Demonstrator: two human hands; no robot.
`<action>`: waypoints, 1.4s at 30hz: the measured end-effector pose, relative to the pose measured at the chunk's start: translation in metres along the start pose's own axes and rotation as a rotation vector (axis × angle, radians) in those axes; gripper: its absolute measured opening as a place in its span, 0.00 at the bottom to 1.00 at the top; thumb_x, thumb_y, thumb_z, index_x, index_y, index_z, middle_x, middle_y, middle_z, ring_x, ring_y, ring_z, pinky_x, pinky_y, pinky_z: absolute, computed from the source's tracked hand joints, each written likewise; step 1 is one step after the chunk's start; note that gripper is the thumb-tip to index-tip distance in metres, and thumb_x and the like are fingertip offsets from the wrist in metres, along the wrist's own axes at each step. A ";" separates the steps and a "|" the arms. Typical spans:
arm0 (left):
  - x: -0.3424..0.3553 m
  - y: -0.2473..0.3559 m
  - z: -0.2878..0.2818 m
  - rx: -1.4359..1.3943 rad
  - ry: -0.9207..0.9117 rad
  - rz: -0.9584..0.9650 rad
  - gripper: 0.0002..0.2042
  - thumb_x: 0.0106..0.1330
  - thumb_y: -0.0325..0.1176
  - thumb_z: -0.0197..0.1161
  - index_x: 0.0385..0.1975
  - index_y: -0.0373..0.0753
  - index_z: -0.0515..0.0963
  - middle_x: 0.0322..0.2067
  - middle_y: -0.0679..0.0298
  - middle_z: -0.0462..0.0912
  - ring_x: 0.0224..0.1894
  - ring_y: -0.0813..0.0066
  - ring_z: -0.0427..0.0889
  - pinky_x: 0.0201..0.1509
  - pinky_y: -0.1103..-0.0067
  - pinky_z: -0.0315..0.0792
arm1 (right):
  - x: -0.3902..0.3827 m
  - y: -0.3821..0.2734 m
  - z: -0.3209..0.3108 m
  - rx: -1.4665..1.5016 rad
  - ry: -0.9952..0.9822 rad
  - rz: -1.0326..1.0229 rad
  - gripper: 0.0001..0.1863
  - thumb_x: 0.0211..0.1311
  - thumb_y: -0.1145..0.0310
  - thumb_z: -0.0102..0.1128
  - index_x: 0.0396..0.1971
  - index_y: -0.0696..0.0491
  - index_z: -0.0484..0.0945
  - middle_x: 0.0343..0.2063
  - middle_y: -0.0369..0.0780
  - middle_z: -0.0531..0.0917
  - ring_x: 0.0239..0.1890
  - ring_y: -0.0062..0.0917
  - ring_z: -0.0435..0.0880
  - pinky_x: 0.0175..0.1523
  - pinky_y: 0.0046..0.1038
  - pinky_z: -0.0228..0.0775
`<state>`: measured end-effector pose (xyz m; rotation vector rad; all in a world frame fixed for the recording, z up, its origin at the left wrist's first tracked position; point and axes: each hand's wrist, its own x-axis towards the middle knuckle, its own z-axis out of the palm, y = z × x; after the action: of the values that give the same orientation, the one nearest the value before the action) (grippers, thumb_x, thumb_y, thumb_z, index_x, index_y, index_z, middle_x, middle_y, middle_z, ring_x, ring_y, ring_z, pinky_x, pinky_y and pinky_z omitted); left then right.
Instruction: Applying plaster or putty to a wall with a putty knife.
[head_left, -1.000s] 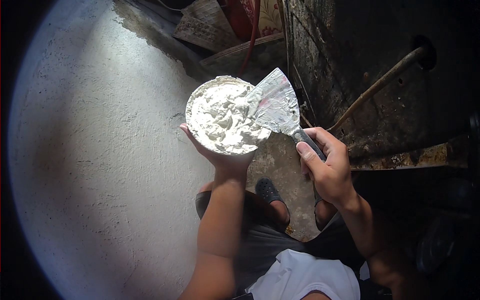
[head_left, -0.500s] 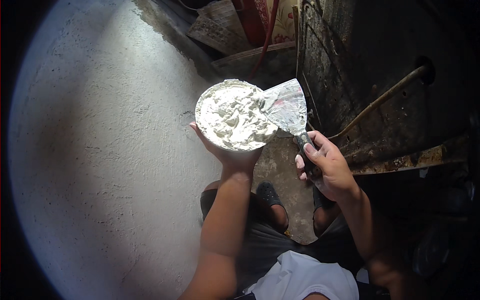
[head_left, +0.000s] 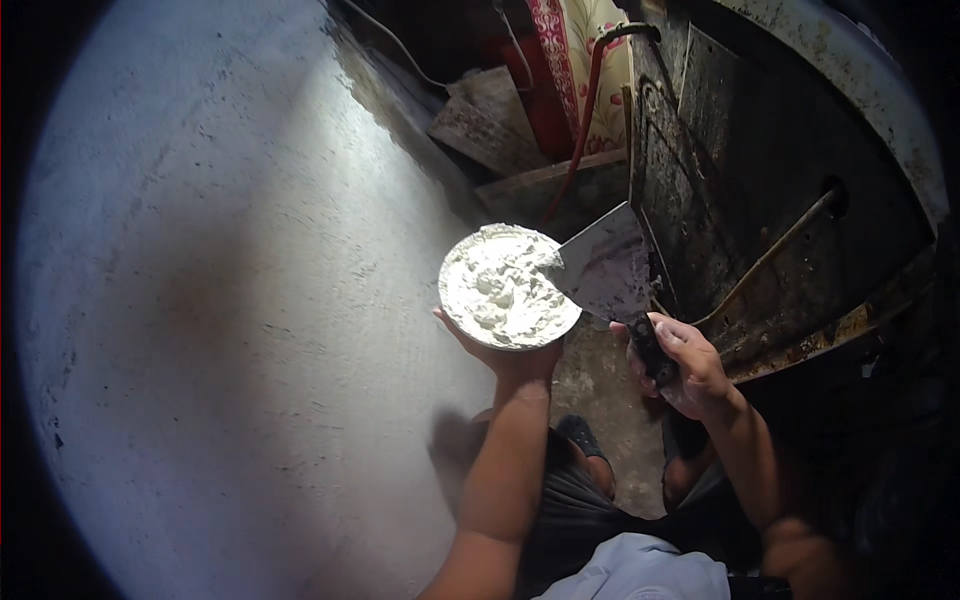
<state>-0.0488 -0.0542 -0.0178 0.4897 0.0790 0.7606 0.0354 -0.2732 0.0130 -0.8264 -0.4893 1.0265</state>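
Note:
My left hand (head_left: 503,358) holds up a round tub (head_left: 548,336) from below, its fingers mostly hidden under it. White putty (head_left: 505,285) with a rough, lumpy surface fills the tub nearly to the rim. My right hand (head_left: 690,368) is wrapped round the dark handle of a putty knife (head_left: 605,265). The knife's wide blade is smeared with putty, and its left corner overlaps the tub's right rim, by the putty. White smudges mark the fingers of my right hand.
A rough whitish plastered wall (head_left: 250,330) takes up the left side. Along the right stands a dark, stained metal panel (head_left: 770,180) with a rod (head_left: 765,255). Behind the tub are a red hose (head_left: 580,150) and a leaning board (head_left: 490,120). Concrete floor (head_left: 635,440) shows below, between my feet.
The tub and both hands sit lower and farther right in view, as does the background. The knife blade has turned, and its face now looks darker. Both hands keep their holds.

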 end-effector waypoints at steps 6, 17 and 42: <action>0.007 -0.001 -0.003 0.022 0.209 -0.001 0.52 0.57 0.84 0.44 0.72 0.48 0.65 0.67 0.59 0.71 0.64 0.46 0.75 0.65 0.50 0.73 | 0.048 -0.019 0.037 -0.329 -0.052 -0.208 0.21 0.82 0.60 0.45 0.59 0.61 0.75 0.30 0.34 0.79 0.28 0.12 0.74 0.31 0.17 0.65; 0.013 -0.002 0.016 -0.060 0.355 -0.168 0.53 0.58 0.85 0.37 0.75 0.50 0.60 0.73 0.60 0.63 0.72 0.51 0.65 0.71 0.48 0.64 | 0.328 -0.106 0.140 -0.830 0.242 -0.634 0.18 0.75 0.57 0.52 0.40 0.55 0.85 0.28 0.47 0.86 0.32 0.35 0.85 0.42 0.36 0.74; 0.011 0.001 0.021 -0.093 0.274 -0.025 0.50 0.60 0.83 0.39 0.75 0.53 0.59 0.72 0.63 0.63 0.71 0.53 0.67 0.73 0.53 0.64 | 0.432 -0.074 0.225 -0.964 0.399 -0.890 0.15 0.75 0.63 0.54 0.38 0.59 0.83 0.32 0.55 0.85 0.38 0.54 0.85 0.44 0.46 0.77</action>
<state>-0.0363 -0.0539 0.0026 0.2939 0.3028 0.7993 0.1143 0.1751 0.2020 -1.4234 -0.9064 -0.2682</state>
